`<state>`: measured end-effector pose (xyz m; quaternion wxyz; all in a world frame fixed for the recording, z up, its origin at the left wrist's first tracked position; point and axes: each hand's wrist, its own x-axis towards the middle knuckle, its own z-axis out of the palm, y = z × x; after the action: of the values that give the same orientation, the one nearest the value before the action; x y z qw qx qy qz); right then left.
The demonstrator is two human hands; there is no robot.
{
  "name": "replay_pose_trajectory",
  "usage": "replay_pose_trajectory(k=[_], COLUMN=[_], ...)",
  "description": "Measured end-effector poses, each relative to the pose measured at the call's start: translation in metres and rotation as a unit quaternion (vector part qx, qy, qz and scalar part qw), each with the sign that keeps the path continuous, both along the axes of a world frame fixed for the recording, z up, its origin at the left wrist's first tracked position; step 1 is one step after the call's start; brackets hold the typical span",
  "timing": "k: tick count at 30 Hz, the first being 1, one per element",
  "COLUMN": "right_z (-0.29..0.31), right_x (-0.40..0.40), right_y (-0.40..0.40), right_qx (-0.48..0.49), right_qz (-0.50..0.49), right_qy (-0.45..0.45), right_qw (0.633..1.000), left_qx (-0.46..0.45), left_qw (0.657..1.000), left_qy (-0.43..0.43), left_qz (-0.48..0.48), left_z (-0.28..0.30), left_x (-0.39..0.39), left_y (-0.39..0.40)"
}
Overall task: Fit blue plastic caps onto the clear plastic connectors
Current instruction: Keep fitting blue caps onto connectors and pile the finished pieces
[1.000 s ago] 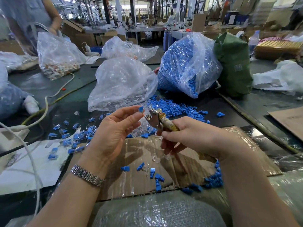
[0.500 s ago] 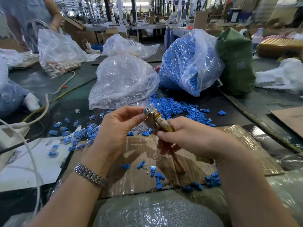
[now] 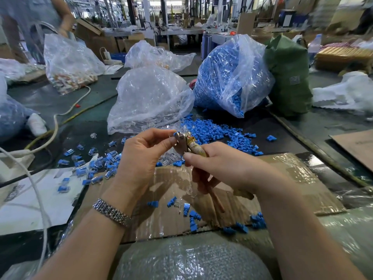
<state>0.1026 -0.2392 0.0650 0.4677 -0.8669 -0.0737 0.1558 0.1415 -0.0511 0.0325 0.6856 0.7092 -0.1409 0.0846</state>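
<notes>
Directly at the nose of the pliers (image 3: 186, 145), which the right hand (image 3: 222, 168) clenched by their handles, the left hand (image 3: 139, 158) pinched a blue cap (image 3: 175, 134) on a barely visible clear connector, its grip narrow, touching the tool's tip.
</notes>
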Motion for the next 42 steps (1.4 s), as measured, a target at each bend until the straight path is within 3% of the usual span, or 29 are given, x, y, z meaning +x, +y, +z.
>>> replay_pose_trajectory(k=[3, 6, 8, 11, 13, 16, 19, 22, 33, 35, 37, 39, 42], right_z=[0.007, 0.004, -0.004, -0.015, -0.021, -0.024, -0.026, -0.027, -0.033, -0.033, -0.03, -0.024, -0.014], right_x=[0.0, 0.007, 0.014, 0.021, 0.023, 0.025, 0.025, 0.025, 0.027, 0.027, 0.028, 0.028, 0.022], right_y=[-0.014, -0.032, -0.038, -0.036, -0.032, -0.028, -0.028, -0.027, -0.026, -0.025, -0.024, -0.021, -0.011], right_qx=[-0.004, -0.12, -0.205, -0.274, -0.303, -0.329, -0.346, -0.356, -0.388, -0.392, -0.391, -0.315, -0.062], right_qz=[-0.017, -0.113, -0.165, -0.193, -0.207, -0.225, -0.217, -0.209, -0.188, -0.193, -0.203, -0.198, -0.135], right_qy=[-0.018, -0.091, -0.106, -0.065, -0.052, -0.045, -0.023, -0.021, -0.046, -0.049, -0.088, -0.152, -0.166], right_qw=[1.0, 0.982, 0.959, 0.94, 0.929, 0.916, 0.913, 0.911, 0.901, 0.898, 0.893, 0.916, 0.975], left_qx=[0.005, 0.106, 0.212, 0.368, 0.38, 0.42, 0.496, 0.553, 0.521, 0.462, 0.347, 0.245, 0.178], left_qw=[0.999, 0.982, 0.948, 0.87, 0.88, 0.891, 0.857, 0.822, 0.839, 0.878, 0.935, 0.969, 0.983], left_qy=[-0.01, -0.023, -0.011, -0.018, -0.059, -0.111, -0.12, -0.112, -0.152, -0.123, -0.066, -0.01, 0.028], left_qz=[0.053, 0.156, 0.239, 0.327, 0.277, 0.129, 0.07, 0.071, 0.044, 0.032, 0.019, -0.001, -0.021], left_z=[-0.002, -0.007, -0.01, -0.008, -0.007, -0.01, -0.019, -0.025, -0.029, -0.026, -0.019, -0.014, -0.011], left_x=[0.005, 0.012, 0.017, 0.016, 0.013, 0.005, 0.005, 0.008, 0.009, 0.008, 0.006, 0.003, 0.001], left_y=[0.009, 0.022, 0.028, 0.03, 0.026, 0.012, 0.002, -0.003, -0.012, -0.013, -0.014, -0.013, -0.015])
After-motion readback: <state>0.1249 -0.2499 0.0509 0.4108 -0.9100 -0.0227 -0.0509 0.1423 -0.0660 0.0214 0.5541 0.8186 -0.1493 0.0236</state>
